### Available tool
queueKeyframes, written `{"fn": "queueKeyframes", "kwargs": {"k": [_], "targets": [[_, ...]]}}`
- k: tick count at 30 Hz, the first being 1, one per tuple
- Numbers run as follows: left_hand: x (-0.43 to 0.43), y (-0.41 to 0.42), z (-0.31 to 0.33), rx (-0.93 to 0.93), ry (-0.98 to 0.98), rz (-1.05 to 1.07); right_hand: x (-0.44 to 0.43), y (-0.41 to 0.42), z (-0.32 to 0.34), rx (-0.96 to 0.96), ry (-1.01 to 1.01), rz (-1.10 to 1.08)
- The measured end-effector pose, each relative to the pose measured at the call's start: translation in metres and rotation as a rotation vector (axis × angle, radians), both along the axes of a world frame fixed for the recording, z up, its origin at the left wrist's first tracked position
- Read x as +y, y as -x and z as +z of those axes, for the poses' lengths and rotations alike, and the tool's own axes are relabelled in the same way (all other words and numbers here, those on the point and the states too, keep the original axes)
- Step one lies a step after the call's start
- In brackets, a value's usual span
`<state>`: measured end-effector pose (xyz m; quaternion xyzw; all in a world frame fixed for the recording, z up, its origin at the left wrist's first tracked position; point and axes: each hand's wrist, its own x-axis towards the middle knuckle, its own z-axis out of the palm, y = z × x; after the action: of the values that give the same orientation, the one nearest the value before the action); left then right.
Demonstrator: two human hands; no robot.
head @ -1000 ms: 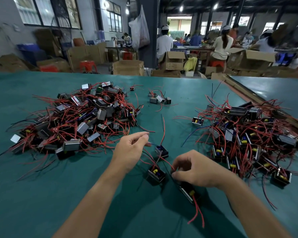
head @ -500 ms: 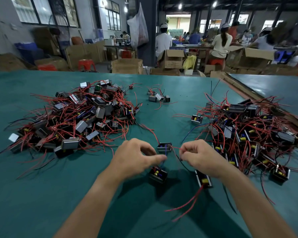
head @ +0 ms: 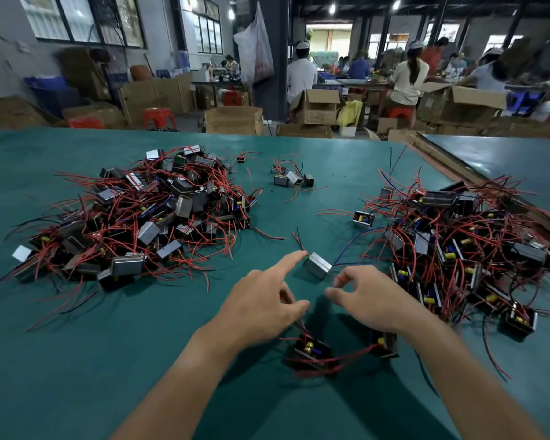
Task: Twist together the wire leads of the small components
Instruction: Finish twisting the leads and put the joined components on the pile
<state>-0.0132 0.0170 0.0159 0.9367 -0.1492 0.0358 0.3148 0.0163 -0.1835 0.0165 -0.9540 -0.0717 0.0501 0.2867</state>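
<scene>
My left hand [head: 261,301] hovers over the green table [head: 77,360] with its index finger stretched forward, the tip touching a small silver-cased component [head: 317,265]. A blue lead and a short red lead run from that component. My right hand [head: 370,296] is just to its right, thumb and fingers loosely curved and apart, with nothing plainly held. Under my hands lie two black components, one [head: 310,349] with a yellow part and one [head: 385,342] partly hidden by my right wrist. Red leads run between those two.
A large heap of components with red leads [head: 140,214] lies at the left, and another heap [head: 458,242] at the right. A small cluster [head: 291,177] and a single component [head: 363,218] lie further back. Beyond the table are cardboard boxes and seated workers.
Both hands have let go of the leads they pinched and opened. My left index finger has reached out to the middle component, which now shows its silver side.
</scene>
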Motion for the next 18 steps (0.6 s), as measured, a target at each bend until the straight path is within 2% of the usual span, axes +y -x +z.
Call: {"fn": "queueKeyframes", "kwargs": {"k": [2,5,8,11,14,16,18], "targets": [[0.001,-0.001,0.000,-0.032,0.051,0.030,0.002,0.002,-0.001,-0.019,0.003,0.084],[0.009,-0.005,0.004,-0.076,0.248,0.210,0.001,0.002,0.002,-0.028,-0.053,0.096],[0.022,-0.012,0.010,-0.078,0.348,0.375,-0.002,-0.001,0.006,-0.034,-0.293,0.045],[0.028,-0.015,0.016,0.106,0.421,0.346,0.000,0.000,0.011,0.009,-0.505,0.056],[0.019,-0.010,0.016,0.352,0.534,0.239,0.005,0.000,0.011,0.065,-0.619,0.076],[0.015,-0.007,0.017,0.432,0.642,0.207,0.006,-0.002,0.005,0.045,-0.559,0.041],[0.015,-0.006,0.017,0.471,0.747,0.178,0.008,-0.002,-0.001,-0.059,-0.426,-0.031]]}}
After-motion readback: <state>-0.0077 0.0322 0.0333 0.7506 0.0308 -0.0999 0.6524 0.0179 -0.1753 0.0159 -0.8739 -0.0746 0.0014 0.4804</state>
